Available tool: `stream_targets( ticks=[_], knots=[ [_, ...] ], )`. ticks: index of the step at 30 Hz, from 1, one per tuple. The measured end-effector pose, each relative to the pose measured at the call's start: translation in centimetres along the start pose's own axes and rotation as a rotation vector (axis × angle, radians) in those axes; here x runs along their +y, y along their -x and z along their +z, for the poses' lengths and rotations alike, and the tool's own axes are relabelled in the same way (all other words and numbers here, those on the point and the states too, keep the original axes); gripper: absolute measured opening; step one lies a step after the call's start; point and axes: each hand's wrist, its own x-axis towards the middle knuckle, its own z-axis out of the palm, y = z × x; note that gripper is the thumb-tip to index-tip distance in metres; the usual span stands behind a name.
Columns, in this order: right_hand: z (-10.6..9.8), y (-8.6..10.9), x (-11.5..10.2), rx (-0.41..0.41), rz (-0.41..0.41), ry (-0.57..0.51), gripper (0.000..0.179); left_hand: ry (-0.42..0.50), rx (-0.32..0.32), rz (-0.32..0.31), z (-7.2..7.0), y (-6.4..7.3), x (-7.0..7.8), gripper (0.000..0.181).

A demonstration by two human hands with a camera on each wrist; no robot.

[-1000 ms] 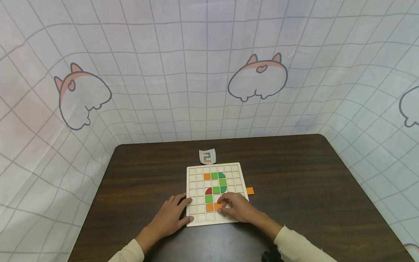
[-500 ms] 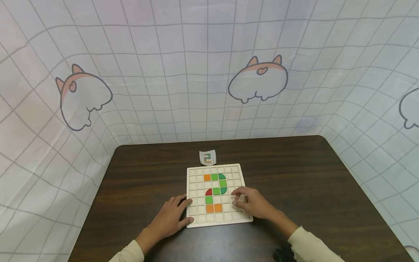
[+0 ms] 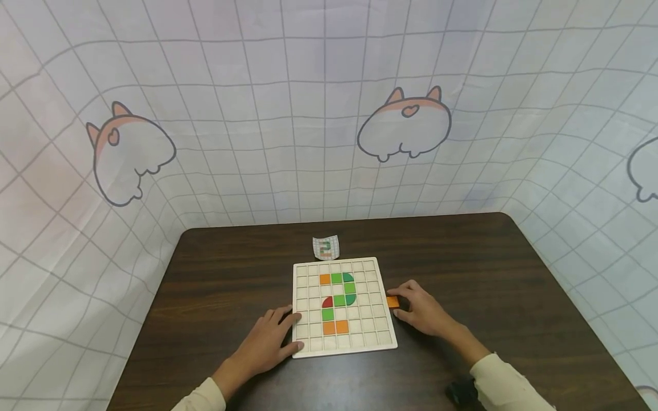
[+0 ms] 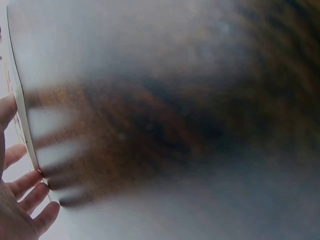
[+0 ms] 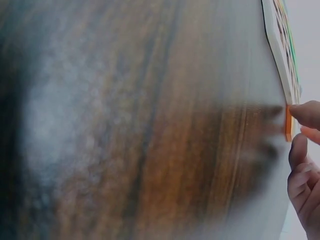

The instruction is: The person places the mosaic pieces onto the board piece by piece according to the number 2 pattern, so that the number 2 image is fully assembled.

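A cream gridded board [image 3: 369, 331] lies flat on the table, with green, orange and red tiles set in its squares in a shape like a 2. My left hand [image 3: 264, 343] rests at its left edge, fingers spread and thumb on the near corner area. Beyond the right edge, my right hand [image 3: 425, 313] pinches a loose orange square tile [image 3: 393, 302] between thumb and forefinger. In the right wrist view the orange tile [image 5: 288, 124] shows edge-on beside the board, fingertips at it. On the board, two orange tiles [image 3: 329, 328] sit side by side in a lower row.
Behind the board lies a small paper card [image 3: 326, 248] printed with a coloured pattern on a grid. The dark wooden table [image 3: 231, 268] meets a white gridded cloth [image 3: 267, 142] at the back and sides. A black object [image 3: 460, 393] is near the right sleeve.
My right hand has moved right, off the two lower orange tiles and across the board, to the loose orange tile at its side. The left hand stays put.
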Motion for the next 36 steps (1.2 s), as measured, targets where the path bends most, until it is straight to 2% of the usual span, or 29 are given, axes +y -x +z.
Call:
stream_targets(
  ticks=[6, 12, 19, 31, 36],
  knots=[
    [0.2, 0.0, 0.2, 0.011, 0.037, 0.033, 0.049, -0.007, 0.0, 0.001, 0.2, 0.0, -0.2, 0.064],
    [0.6, -0.3, 0.4, 0.056, 0.077, 0.046, 0.044, -0.002, 0.009, 0.004, 0.1, -0.1, -0.2, 0.064],
    [0.7, -0.4, 0.4, 0.063, 0.104, 0.02, 0.039, -0.008, 0.011, 0.005, 0.3, 0.0, -0.2, 0.064],
    [1.0, -0.3, 0.6, 0.091, 0.066, 0.029, 0.032, -0.011, 0.008, -0.004, 0.3, -0.1, -0.2, 0.065],
    [1.0, -0.3, 0.4, 0.089, 0.075, 0.025, 0.027, -0.001, 0.005, -0.004, 0.2, -0.1, -0.2, 0.065]
  ],
)
